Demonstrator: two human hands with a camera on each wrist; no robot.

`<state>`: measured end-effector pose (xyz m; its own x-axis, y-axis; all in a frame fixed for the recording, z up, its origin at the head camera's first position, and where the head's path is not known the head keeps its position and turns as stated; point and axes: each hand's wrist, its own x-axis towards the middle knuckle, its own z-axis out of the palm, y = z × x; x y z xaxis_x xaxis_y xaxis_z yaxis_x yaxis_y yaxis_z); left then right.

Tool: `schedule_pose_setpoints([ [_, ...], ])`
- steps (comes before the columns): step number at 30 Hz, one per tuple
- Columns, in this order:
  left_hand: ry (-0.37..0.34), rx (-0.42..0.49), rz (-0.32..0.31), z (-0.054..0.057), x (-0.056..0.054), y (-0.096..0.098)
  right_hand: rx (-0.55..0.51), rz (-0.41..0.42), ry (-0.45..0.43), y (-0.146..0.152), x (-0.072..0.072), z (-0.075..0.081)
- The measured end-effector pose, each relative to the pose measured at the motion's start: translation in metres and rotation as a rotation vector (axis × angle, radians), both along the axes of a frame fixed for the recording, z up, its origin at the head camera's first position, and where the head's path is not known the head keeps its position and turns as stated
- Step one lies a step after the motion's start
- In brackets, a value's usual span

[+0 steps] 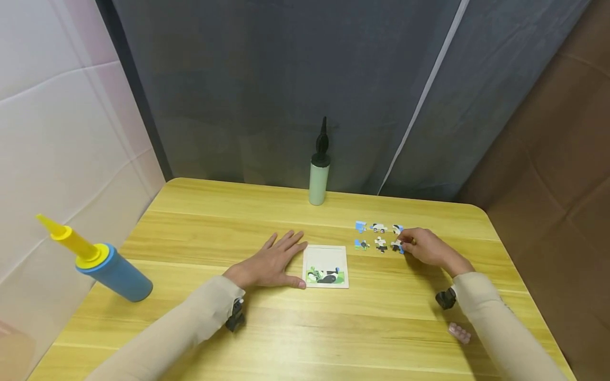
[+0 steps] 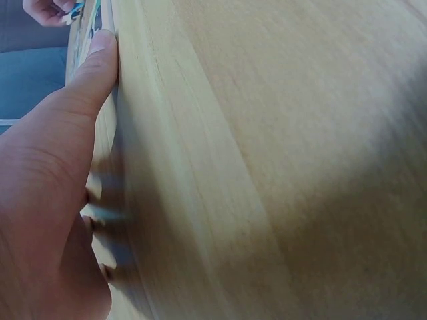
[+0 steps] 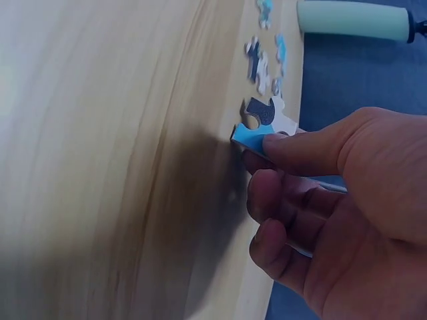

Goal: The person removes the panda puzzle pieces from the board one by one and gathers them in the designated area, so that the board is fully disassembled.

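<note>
A small square puzzle tray (image 1: pixel 326 258) lies on the table, its lower part filled with a green, black and white picture. My left hand (image 1: pixel 275 262) rests at the tray's left edge with fingers spread, the thumb (image 2: pixel 95 70) by the lower corner. Off to the right, my right hand (image 1: pixel 426 246) pinches a blue, black and white puzzle piece (image 3: pixel 257 133) between thumb and finger. Beside that hand several loose pieces lie in two rows, among them a white and black piece (image 1: pixel 380 244) and a blue piece (image 1: pixel 360 226).
A pale green hand pump (image 1: pixel 318 182) with a black nozzle stands at the table's back edge. On the left is a blue and yellow pump (image 1: pixel 116 275). A pink toy brick (image 1: pixel 459 333) lies near my right forearm. Dark curtain (image 1: pixel 238 95) hangs behind the wooden table (image 1: pixel 305 338).
</note>
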<state>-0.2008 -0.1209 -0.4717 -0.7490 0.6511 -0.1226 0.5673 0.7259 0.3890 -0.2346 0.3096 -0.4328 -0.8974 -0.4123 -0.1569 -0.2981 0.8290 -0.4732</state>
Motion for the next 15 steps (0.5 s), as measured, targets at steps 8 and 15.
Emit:
schedule_pose_setpoints([
  [8, 0.003, 0.008, -0.004, 0.0001, 0.0006, 0.0003, 0.048, -0.01, 0.041, 0.0088, -0.0063, -0.0055],
  [15, 0.006, 0.005, -0.007, -0.0008, 0.0006, 0.0014, 0.035, -0.046, 0.099, 0.0052, -0.0056, -0.0022],
])
